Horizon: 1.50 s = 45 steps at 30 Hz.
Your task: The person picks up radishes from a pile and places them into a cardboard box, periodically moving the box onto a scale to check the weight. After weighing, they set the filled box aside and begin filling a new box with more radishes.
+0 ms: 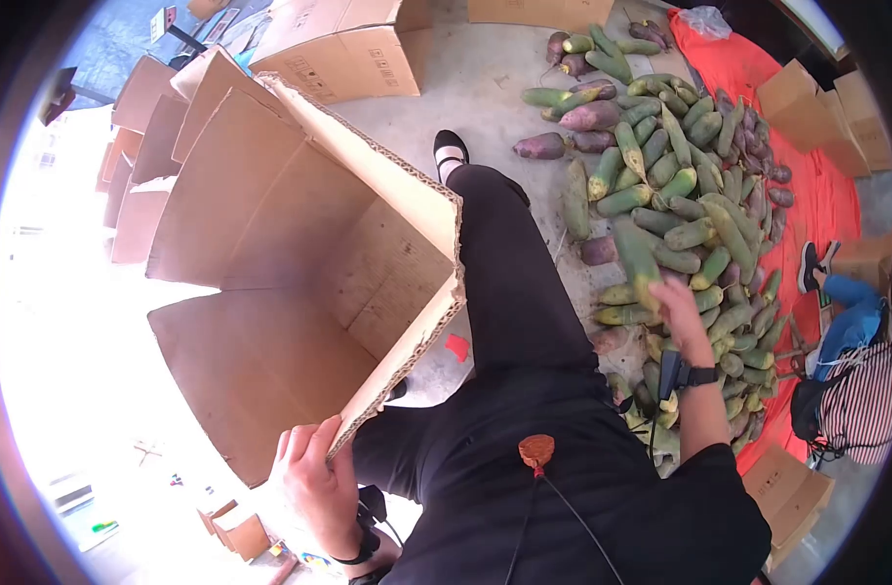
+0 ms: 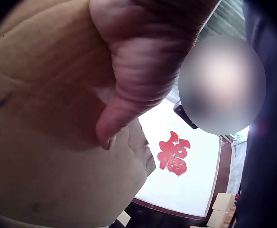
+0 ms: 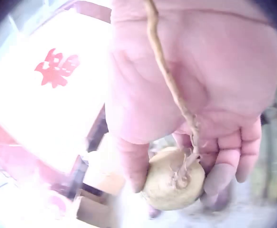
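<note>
In the head view a large open cardboard box (image 1: 368, 263) leans tilted at the left, its inside bare. The left hand (image 1: 314, 478) grips the box's near edge; in the left wrist view the thumb of that hand (image 2: 138, 61) lies against the cardboard (image 2: 48, 123). A green radish (image 1: 636, 255) is held by its yellowish end in the right hand (image 1: 682, 317), above the pile of radishes (image 1: 680, 185). The right wrist view shows the right hand (image 3: 195, 71) with thumb and fingers around the radish's pale root end (image 3: 171, 183), a long thin root running across the palm.
The pile, green and purple, lies partly on a red sheet (image 1: 836, 195). Other cardboard boxes stand at the top (image 1: 338, 58), the right (image 1: 807, 107) and the lower right (image 1: 787, 497). Another person in a striped top (image 1: 860, 400) is at the right edge.
</note>
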Tool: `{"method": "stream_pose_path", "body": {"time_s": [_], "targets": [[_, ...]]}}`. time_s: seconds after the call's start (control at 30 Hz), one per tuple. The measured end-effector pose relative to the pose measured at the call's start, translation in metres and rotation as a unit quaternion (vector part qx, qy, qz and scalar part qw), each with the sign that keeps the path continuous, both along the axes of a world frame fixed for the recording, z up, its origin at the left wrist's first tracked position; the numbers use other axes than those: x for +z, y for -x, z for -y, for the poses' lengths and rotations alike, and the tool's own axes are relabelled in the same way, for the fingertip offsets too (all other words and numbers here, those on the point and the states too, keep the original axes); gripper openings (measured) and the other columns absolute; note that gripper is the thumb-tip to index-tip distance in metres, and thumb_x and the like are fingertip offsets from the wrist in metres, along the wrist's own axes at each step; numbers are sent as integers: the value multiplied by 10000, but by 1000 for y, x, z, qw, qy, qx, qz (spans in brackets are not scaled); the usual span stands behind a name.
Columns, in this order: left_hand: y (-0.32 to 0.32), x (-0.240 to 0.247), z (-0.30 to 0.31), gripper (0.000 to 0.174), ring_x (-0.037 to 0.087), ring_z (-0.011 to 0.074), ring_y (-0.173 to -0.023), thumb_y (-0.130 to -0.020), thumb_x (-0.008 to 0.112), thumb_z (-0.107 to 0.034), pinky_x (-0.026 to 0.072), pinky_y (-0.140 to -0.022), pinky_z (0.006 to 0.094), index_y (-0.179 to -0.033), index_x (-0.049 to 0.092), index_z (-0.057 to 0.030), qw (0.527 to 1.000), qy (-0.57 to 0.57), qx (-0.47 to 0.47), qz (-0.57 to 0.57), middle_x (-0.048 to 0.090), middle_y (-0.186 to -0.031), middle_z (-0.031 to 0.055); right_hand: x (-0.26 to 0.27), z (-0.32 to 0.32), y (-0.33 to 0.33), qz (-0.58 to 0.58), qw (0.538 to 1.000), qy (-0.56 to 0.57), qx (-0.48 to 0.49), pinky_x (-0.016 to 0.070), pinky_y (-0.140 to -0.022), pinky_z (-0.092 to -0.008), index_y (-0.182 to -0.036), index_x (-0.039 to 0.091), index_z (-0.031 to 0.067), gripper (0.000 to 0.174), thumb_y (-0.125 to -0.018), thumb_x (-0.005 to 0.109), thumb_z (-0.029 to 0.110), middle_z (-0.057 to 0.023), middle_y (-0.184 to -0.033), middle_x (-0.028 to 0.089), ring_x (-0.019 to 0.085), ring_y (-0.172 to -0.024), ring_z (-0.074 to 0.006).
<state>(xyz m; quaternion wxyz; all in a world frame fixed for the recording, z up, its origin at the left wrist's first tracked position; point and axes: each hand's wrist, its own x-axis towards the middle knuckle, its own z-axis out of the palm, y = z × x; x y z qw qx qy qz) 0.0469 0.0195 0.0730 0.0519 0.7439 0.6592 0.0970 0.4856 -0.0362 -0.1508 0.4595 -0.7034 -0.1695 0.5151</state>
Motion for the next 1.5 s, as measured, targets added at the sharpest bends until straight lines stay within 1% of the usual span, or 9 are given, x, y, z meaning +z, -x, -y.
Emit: {"method": "stream_pose_path", "body": {"time_s": [0.3, 0.53, 0.7, 0.87, 1.0, 1.13, 1.23, 1.3, 1.5], "targets": [[1, -5, 7, 184, 570, 269, -742, -696, 662, -68, 452, -650, 360, -877, 668, -40, 1000, -2, 4, -1, 591, -772, 81, 234, -146, 114, 112, 894, -355, 249, 437, -623, -250, -1003, 593, -35, 396, -721, 715, 213, -30, -833, 610, 557, -748, -74], [1, -10, 9, 189, 563, 273, -712, -699, 678, -93, 441, -629, 371, -882, 673, -48, 999, -26, -24, 11, 587, -749, 81, 268, -188, 204, 414, 679, -312, 520, 490, -579, -385, -791, 619, -16, 308, -659, 679, 256, -184, -655, 596, 627, -647, -310], [2, -6, 9, 169, 548, 277, -683, -712, 679, -106, 429, -606, 377, -873, 677, -56, 1000, -7, -16, -5, 567, -714, 89, 217, -194, 227, 471, 545, -311, 620, 493, -589, -384, -770, 612, -8, 235, -721, 639, 220, -167, -657, 609, 622, -643, -317], [2, -4, 5, 172, 536, 272, -665, -718, 677, -105, 420, -593, 375, -879, 677, -48, 1000, -2, -27, -15, 555, -700, 93, 208, -169, 171, 181, 712, -516, 440, 473, -597, -311, -862, 627, 6, 157, -807, 636, 153, -74, -715, 638, 612, -619, -204], [11, -10, 5, 159, 531, 263, -657, -740, 668, -109, 412, -583, 369, -885, 674, -41, 999, 3, -42, -12, 546, -691, 90, 174, -138, 90, 247, 871, -267, 332, 439, -598, -261, -945, 613, 7, 180, -835, 624, 150, -36, -761, 629, 535, -634, -100], [11, -11, 4, 145, 532, 264, -661, -766, 651, -104, 402, -582, 366, -884, 664, -21, 998, 1, -56, -4, 543, -694, 96, 27, -68, 2, 518, 787, -44, 333, 444, -653, -450, -820, 524, 17, 229, -791, 597, 231, -197, -781, 584, 569, -750, -387], [16, -14, 4, 145, 527, 260, -665, -775, 643, -98, 399, -584, 362, -888, 658, -7, 999, 6, -52, -4, 536, -694, 103, -31, 13, -16, 453, 748, 233, 425, 487, -791, -450, -930, 624, 12, 235, -744, 560, 141, -232, -944, 621, 590, -940, -387], [15, -13, 4, 141, 524, 257, -665, -779, 641, -96, 398, -584, 360, -886, 657, -5, 999, 13, -47, 0, 534, -693, 102, -115, 83, -35, 389, 758, 282, 441, 494, -768, -432, -838, 658, -26, 210, -724, 562, 122, -246, -902, 636, 618, -873, -391], [13, -14, 6, 129, 520, 246, -662, -790, 638, -96, 395, -578, 352, -883, 657, -9, 999, 11, -35, -2, 530, -687, 90, -159, 202, 16, 231, 794, 364, 430, 511, -672, -422, -805, 685, -14, 290, -626, 674, 214, -222, -864, 656, 651, -803, -349]]}}
